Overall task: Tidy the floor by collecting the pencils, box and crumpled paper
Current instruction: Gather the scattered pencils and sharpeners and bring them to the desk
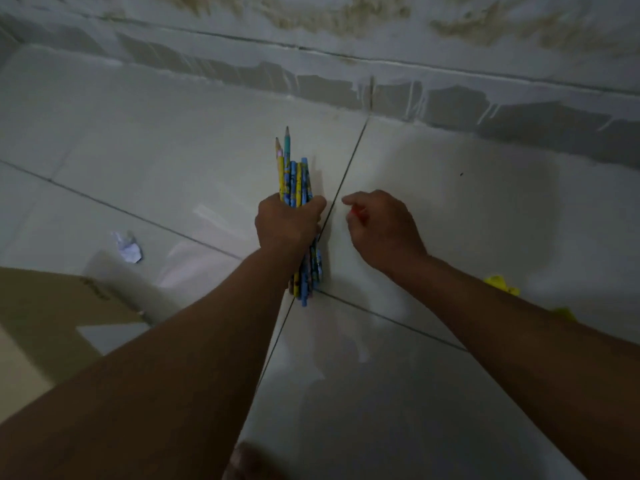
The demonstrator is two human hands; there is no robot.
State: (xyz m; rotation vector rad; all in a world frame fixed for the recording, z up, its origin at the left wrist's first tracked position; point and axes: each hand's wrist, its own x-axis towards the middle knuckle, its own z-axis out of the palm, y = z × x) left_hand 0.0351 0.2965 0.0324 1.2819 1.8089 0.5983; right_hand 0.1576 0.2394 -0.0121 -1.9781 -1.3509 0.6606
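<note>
Head view, looking down at floor [450, 202] of pale glossy tiles w/ dark grout lines; far edge of floor meets a grey skirting strip [519, 112] below a stained wall.

1. Left hand [285, 221]: fingers curled tight round a bundle of blue, yellow and teal patterned wooden pencils [294, 181]. Bundle held approx. upright, over the grout line that runs toward the far edge. Two sharpened tips (one teal, one yellow) stick out above the rest; blunt ends protrude below the wrist, near a grout crossing.

2. Right hand [382, 228]: just beside the left, not touching it. Fingers loosely curled, index pointed toward the pencil bundle. A small red item [356, 212] shows under the fingers; what it is, and whether it is pinched or only lies beneath the hand, cannot be told. Grip state of this hand: cannot tell.

3. Crumpled white paper ball w/ faint purple marks [128, 245]: on the floor, left of the left forearm, well apart from the pencils.

4. Brown cardboard box w/ open flaps [52, 306]: at the floor's near-left side, just beside the paper ball, partly cut off by frame edge.

5. Bright yellow crumpled item [502, 284]: on the floor behind the right forearm, partly hidden; material not identifiable.

6. Near edge, bottom centre: blurred part of the person [249, 462], prob. a foot or knee.
</note>
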